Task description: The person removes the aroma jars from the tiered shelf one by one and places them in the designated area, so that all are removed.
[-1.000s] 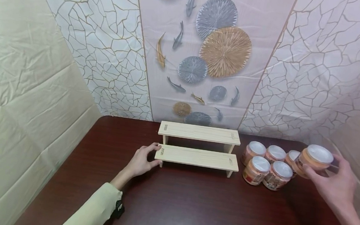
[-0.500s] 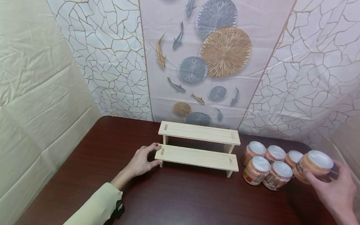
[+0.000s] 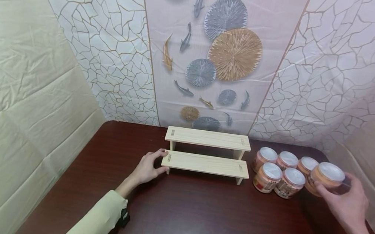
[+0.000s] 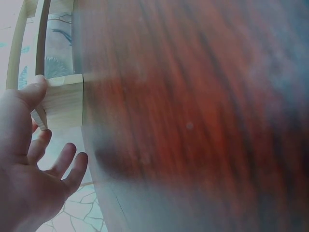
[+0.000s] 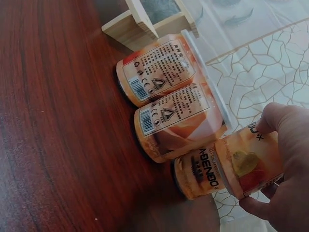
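Observation:
A two-step wooden shelf (image 3: 203, 163) stands mid-table. My left hand (image 3: 146, 168) grips the left end of its lower step; in the left wrist view the thumb lies on the corner above the end panel (image 4: 65, 101), with the last two fingers free. At the right, my right hand (image 3: 351, 200) holds an orange-labelled jar (image 3: 323, 179) with a silvery lid, thumb on the near side. The right wrist view shows this jar's base raised off the table, overlapping a standing jar (image 5: 193, 176). Some fingers behind the held jar are hidden.
Several matching jars (image 3: 267, 178) stand in two rows between the shelf and my right hand. The dark red table (image 3: 199, 214) meets a patterned cloth backdrop (image 3: 128, 71) behind, with pale cloth (image 3: 25, 99) along the left side.
My right hand has lowered the jar and brought it slightly nearer, beside the back-row jar. The left hand and shelf have stayed put.

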Demonstrator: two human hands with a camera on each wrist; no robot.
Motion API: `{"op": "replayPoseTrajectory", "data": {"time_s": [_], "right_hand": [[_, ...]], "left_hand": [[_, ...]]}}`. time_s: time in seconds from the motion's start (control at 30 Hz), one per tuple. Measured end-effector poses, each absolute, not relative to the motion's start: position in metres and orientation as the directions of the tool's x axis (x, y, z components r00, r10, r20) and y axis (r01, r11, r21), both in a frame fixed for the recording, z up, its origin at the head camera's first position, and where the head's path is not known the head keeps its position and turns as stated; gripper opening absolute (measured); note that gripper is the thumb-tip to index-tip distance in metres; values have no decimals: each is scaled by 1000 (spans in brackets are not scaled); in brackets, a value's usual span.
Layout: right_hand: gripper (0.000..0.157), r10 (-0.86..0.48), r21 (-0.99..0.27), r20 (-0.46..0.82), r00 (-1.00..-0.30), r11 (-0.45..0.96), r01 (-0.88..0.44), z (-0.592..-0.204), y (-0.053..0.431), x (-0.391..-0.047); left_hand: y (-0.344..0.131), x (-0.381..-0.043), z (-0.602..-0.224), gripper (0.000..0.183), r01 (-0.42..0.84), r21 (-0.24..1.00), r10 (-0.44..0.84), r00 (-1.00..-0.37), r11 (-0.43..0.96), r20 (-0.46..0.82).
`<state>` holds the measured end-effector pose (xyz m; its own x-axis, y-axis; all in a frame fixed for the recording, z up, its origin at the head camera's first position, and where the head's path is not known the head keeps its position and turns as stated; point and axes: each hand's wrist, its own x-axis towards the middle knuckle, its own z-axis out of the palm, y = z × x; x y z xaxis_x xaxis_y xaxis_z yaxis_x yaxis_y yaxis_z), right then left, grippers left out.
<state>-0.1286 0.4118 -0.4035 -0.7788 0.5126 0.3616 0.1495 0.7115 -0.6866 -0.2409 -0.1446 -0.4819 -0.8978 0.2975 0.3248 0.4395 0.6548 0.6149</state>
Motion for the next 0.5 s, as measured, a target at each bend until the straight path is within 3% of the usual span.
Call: {"op": "replayPoseTrajectory", "data": {"time_s": [0.5], "right_hand": [[76, 479, -686, 375, -794, 719, 110, -432, 420, -129]], "left_hand": [[-144, -240, -480, 52, 434, 618, 297, -900, 656, 318]]}}
